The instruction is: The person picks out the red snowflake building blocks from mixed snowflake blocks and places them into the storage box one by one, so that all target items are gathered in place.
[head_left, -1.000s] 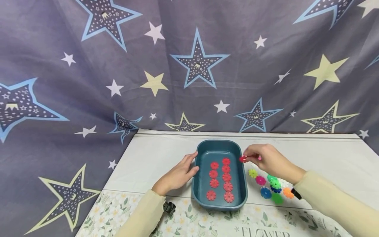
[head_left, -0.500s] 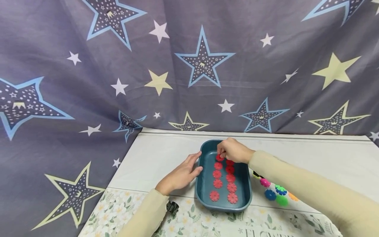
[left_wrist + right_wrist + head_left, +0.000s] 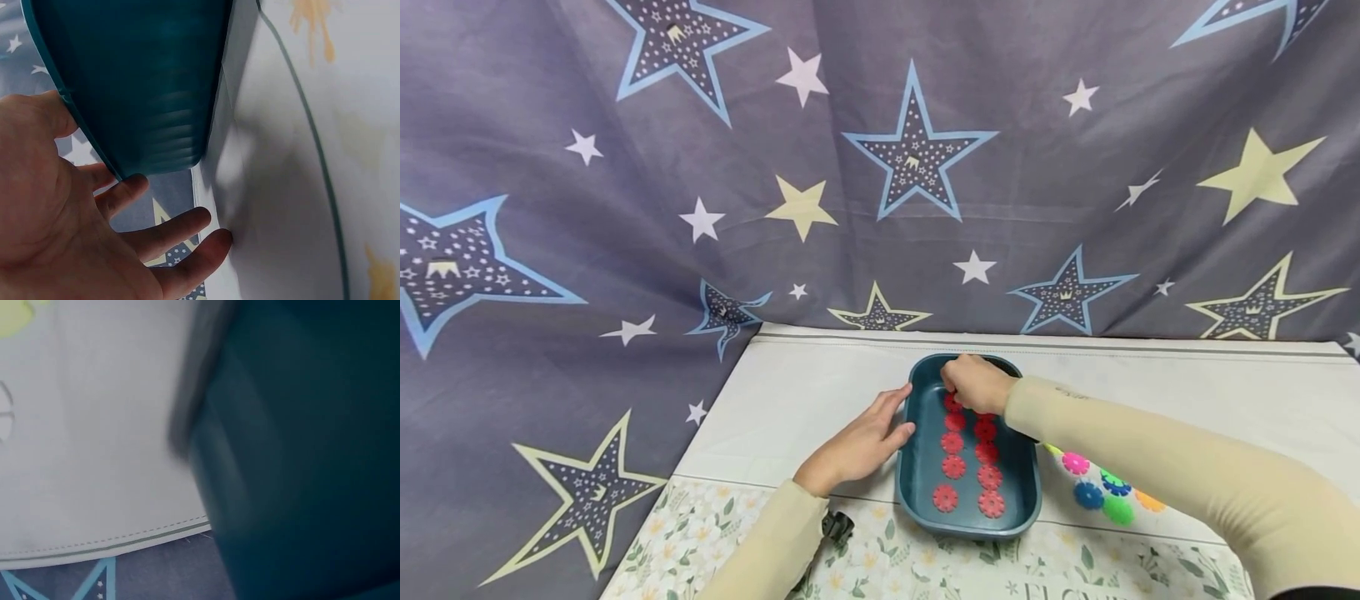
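A dark teal tray (image 3: 904, 475) holds two columns of red notched plastic discs; one red disc (image 3: 945, 498) lies near its front left. My left hand (image 3: 857, 442) rests on the tray's left rim with relaxed fingers. In the left wrist view, fingers of my left hand (image 3: 62, 206) touch the teal rim (image 3: 87, 128), and two others are spread free. Inside the tray, my right hand (image 3: 979, 385) bends its fingers down at the far end of the left column, by the top red disc (image 3: 953, 403). Its fingertips are hidden. The right wrist view shows the tray's wall (image 3: 300, 456), not the fingers.
Right of the tray, partly behind the right sleeve, lie loose discs: a pink disc (image 3: 1076, 463), a blue disc (image 3: 1088, 495), a green disc (image 3: 1117, 510) and an orange disc (image 3: 1150, 502). The white tablecloth (image 3: 820, 375) meets a star-patterned curtain (image 3: 880, 250).
My right hand has carried a red disc from beside the tray into its far end, then shifted slightly left. That disc tops the left column. My left hand stays on the rim.
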Motion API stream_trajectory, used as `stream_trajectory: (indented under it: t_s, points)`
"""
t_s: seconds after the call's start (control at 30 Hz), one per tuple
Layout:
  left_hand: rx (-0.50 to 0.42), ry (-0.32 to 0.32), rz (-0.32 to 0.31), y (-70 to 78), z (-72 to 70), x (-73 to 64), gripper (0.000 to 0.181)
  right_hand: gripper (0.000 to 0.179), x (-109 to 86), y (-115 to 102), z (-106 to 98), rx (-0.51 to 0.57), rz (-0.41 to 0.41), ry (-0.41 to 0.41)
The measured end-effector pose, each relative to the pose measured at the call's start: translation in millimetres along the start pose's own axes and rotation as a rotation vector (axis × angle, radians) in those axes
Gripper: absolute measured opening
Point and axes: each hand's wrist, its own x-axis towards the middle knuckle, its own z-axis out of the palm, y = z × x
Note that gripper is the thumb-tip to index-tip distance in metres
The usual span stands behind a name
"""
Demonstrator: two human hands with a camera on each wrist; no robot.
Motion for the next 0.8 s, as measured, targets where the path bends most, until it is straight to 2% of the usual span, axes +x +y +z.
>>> stream_trajectory:
  t_s: [0.17,0.37,0.43,0.67,0.8]
  points:
    - [0.001,-0.005,-0.004,0.5,-0.7,0.0,0.062,0.015,-2.1,-1,0,-0.003,-0.017,-0.019]
    - [-0.001,-0.008,-0.015,1.3,-0.6,0.3,0.061,0.011,-13.9,-2,-10,0.015,-0.121,-0.041]
    - [0.0,-0.007,-0.015,1.7,-1.0,0.3,0.061,0.022,-20.5,-7,-12,-0.008,-0.133,-0.042]
    - [0.014,-0.003,-0.002,-0.3,-1.0,1.9,0.061,0.096,-52.8,-39,-2,-0.165,-0.07,-0.126]
    - [0.014,-0.002,-0.008,-1.6,-0.6,3.2,0.061,0.106,-61.6,-47,8,-0.237,-0.05,-0.126]
